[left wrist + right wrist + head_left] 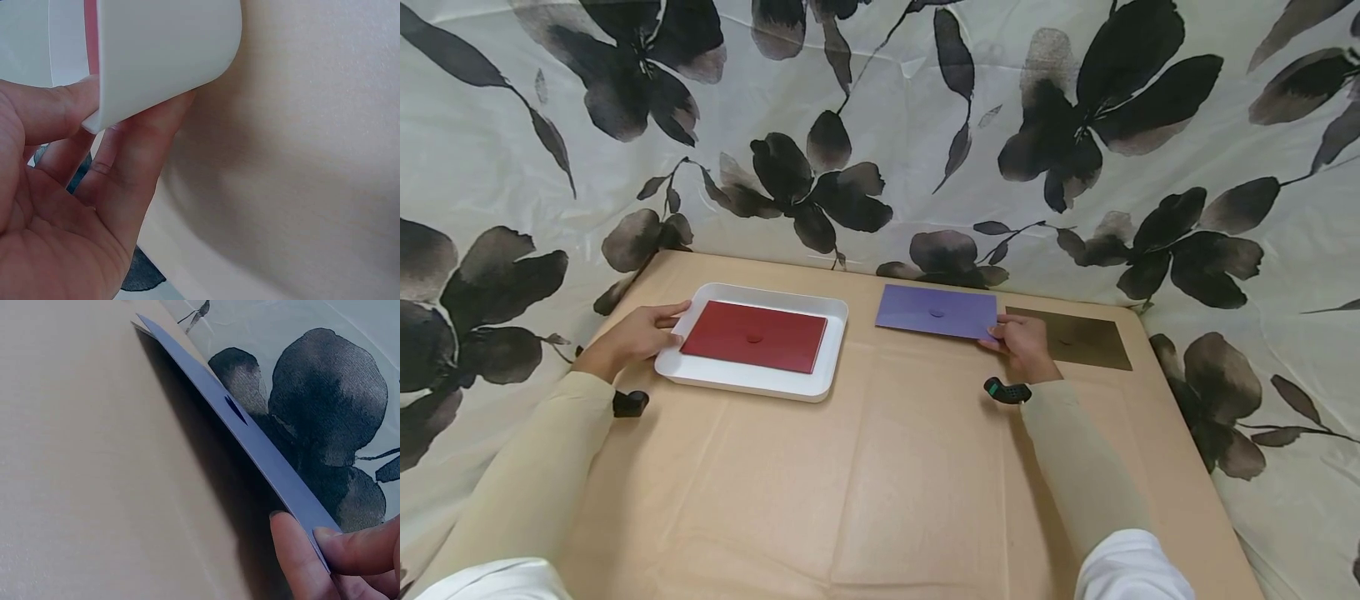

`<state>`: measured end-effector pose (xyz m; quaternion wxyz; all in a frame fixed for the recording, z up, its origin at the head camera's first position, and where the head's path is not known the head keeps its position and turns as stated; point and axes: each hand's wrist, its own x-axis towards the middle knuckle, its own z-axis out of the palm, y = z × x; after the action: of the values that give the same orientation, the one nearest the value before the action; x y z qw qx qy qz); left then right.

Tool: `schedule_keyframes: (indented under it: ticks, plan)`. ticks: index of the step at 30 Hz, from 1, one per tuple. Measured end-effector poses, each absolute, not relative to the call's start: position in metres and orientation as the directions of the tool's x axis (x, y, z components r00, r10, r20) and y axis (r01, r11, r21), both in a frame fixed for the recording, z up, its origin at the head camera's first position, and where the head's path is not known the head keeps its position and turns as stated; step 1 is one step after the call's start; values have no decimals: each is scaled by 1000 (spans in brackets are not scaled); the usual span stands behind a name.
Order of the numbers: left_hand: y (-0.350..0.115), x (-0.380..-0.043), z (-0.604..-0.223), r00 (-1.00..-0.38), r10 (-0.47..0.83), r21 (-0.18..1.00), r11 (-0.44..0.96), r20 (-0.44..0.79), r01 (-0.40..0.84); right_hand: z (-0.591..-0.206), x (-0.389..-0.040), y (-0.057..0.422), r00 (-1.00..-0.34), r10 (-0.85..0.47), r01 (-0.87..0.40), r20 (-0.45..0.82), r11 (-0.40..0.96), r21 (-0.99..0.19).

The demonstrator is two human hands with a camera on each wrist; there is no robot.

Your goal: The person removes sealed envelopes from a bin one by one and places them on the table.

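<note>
- The tan surface (880, 467) stood before a flowered cloth (925, 125).
- The white tray (831, 350), holding a red envelope (754, 337), sat at the surface's left; my left hand (640, 335) pinched its corner, thumb above, fingers (134, 162) beneath.
- My right hand (1021, 346) pinched the purple envelope (936, 311) by its near right corner, lifting that edge.
- A brown envelope (1086, 337) lay just beside it.

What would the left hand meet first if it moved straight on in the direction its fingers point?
The left hand already grips the white tray at its rim; going on, it would probably meet the red envelope lying inside.
</note>
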<state>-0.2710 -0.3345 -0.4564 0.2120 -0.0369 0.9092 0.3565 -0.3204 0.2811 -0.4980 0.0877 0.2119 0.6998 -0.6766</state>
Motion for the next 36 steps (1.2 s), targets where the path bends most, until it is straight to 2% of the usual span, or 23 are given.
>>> schedule_keyframes:
  ticks: [7,21,36]
  plan:
    - [-335,-272,-457,-908,88,632,745,-409,-213,-500,-320,279,-890,198,415,-412,-29,-910]
    - [-333,-272,-458,-911,86,636,742,-404,-212,-502,-318,275,-874,276,422,-400,23,-906]
    - [-335,-273,-460,-908,90,639,739,-409,-215,-502,-316,272,-876,295,411,-380,47,-910]
